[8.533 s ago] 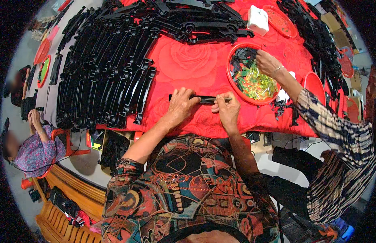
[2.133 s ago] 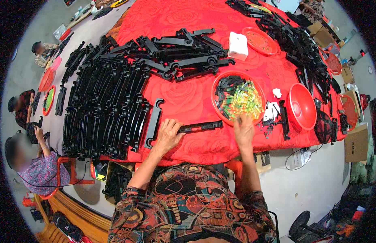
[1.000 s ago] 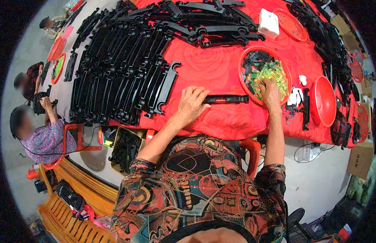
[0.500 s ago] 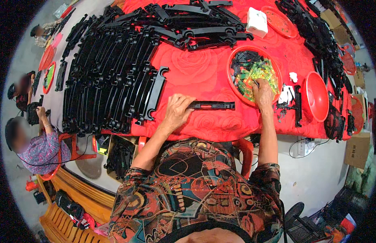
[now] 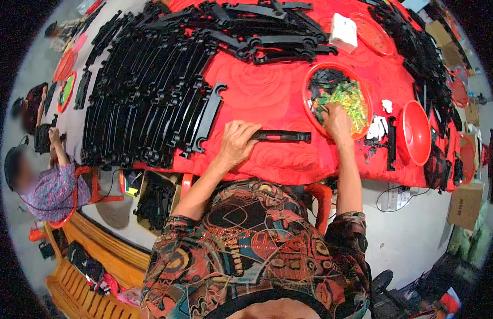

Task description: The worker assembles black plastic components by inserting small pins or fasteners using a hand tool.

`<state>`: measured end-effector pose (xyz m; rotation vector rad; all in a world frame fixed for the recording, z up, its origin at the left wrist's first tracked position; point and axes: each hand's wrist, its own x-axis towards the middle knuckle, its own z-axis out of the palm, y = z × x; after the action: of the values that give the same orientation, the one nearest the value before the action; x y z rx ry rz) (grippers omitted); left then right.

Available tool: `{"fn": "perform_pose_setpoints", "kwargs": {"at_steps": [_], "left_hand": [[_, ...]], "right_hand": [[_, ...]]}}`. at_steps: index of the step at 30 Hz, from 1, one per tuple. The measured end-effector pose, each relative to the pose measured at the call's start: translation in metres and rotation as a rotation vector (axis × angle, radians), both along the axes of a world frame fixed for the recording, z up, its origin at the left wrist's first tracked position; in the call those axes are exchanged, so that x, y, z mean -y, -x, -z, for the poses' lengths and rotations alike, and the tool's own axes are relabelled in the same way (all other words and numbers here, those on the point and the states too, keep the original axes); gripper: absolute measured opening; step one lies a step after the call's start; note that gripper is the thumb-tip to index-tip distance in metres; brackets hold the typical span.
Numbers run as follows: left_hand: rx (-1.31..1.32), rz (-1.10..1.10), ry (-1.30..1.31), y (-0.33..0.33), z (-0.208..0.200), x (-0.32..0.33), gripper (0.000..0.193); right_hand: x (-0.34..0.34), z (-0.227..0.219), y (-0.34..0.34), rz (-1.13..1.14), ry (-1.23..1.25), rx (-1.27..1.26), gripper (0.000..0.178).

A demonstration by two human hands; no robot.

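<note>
Though loose, greenish pieces (image 5: 348, 99) in red bowl (image 5: 370, 109)

Near the center of the frame, a slim black plastic part (image 5: 285, 133) lies nearly level under your grip at its left end, red showing through a slot along its length. Right of center, the round red bowl (image 5: 305, 95) you reach into sits upright, with black pieces (image 5: 329, 78) toward its upper left and translucent yellow-green strips (image 5: 350, 100) heaped at right.
</note>
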<state>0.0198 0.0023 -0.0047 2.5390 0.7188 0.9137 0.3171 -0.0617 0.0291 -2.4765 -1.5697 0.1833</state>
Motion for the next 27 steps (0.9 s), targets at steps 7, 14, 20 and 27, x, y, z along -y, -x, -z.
{"fn": "perform_pose_setpoints", "kwargs": {"at_steps": [7, 14, 20, 27], "left_hand": [[-0.040, -0.045, -0.055, 0.003, -0.009, 0.004, 0.047], [-0.028, -0.056, -0.081, -0.003, -0.015, 0.010, 0.038], [0.020, -0.050, -0.123, -0.004, -0.011, 0.011, 0.034], [-0.040, -0.037, -0.068, -0.013, -0.010, 0.017, 0.029]], "right_hand": [[0.013, -0.019, 0.008, -0.077, -0.378, -0.265, 0.016], [0.028, -0.032, 0.079, -0.212, -0.378, -0.616, 0.011], [0.026, -0.012, 0.107, -0.355, -0.333, -0.340, 0.011], [0.025, -0.006, 0.117, -0.355, -0.255, -0.257, 0.009]]}}
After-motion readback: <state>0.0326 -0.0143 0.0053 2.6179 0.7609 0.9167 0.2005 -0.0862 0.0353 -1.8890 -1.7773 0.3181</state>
